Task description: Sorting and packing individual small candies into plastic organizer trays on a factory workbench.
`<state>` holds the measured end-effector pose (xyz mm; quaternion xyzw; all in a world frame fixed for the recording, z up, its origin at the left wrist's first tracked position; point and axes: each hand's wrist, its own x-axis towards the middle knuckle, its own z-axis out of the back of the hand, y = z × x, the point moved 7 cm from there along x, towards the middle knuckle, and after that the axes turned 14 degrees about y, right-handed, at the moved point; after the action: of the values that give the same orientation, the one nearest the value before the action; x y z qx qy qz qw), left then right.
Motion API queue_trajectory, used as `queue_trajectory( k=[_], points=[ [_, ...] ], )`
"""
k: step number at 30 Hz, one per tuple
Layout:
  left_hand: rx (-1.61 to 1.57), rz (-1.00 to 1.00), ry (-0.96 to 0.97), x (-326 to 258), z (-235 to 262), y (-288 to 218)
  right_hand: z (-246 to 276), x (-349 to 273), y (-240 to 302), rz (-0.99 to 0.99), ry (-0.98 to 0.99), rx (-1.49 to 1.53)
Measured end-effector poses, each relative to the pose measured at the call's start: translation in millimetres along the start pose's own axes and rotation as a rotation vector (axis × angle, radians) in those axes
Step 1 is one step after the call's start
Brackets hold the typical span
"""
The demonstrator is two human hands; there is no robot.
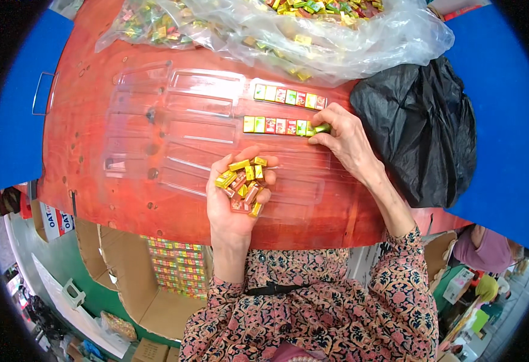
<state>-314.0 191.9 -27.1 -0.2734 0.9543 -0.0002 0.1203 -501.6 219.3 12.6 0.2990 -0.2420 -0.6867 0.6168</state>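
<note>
Left hand (235,199) cups a loose heap of small foil-wrapped cubes (244,181), fingers curled; right hand (344,140) fingertips pinch one green cube (320,128) by its sides at the clear plastic tray (174,120); likely light, rigid, slippery.

Head-worn fisheye, steeply down, close.

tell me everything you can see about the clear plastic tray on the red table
The clear plastic tray is a thin, see-through moulded sheet lying flat on the red wooden table, whose colour shows through it. It is formed into long, narrow channels in rows. Most channels are bare; two at the upper right hold rows of small foil-wrapped cubes in green, yellow and red. The right hand presses a green cube at the end of the lower row. The left hand, cupping loose cubes, is over its near edge.
</note>
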Motion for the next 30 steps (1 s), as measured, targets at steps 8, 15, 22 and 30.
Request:
queue_trajectory(
  k=[8, 15, 22, 30],
  points=[
    [0.006, -0.008, 0.011, 0.9, 0.7, 0.7, 7.7, -5.3, -0.8, 0.008, -0.060, 0.020],
    [0.005, 0.003, -0.006, 1.1, -0.1, 2.2, -0.7, -3.9, 3.6, 0.008, -0.046, -0.141],
    [0.016, -0.014, -0.001, -0.7, -1.8, 0.6, 5.7, -8.4, 7.6, 0.131, -0.067, -0.161],
    [-0.091, -0.122, 0.016, -30.5, 0.6, -31.9, -22.6, -16.9, 3.5, -0.286, 0.243, 0.933]
  ],
)
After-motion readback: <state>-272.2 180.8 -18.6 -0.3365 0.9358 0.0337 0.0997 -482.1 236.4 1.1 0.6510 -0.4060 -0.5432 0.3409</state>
